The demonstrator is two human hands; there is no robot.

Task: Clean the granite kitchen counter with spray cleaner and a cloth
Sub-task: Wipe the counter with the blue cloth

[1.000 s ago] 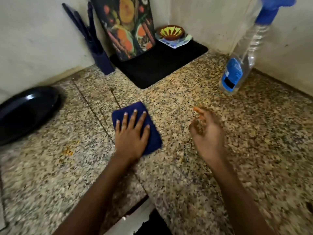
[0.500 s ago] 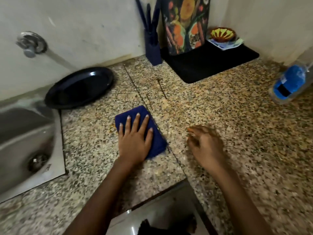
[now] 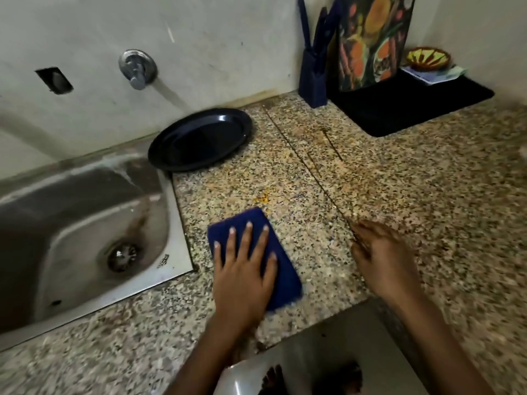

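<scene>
Low in the frame, your left hand [image 3: 242, 276] is lying palm-down on the cloth [image 3: 281, 262], fingers straight and spread, pressing it to the counter [image 3: 427, 201]. Right of it, your right hand [image 3: 382, 258] is hovering, fingers loosely bent, holding nothing. Farther up, a plate [image 3: 199, 139] is sitting beside the sink [image 3: 82, 212].

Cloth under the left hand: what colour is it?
Dark blue, plain with no pattern: the cloth shows clearly in the head view.
</scene>
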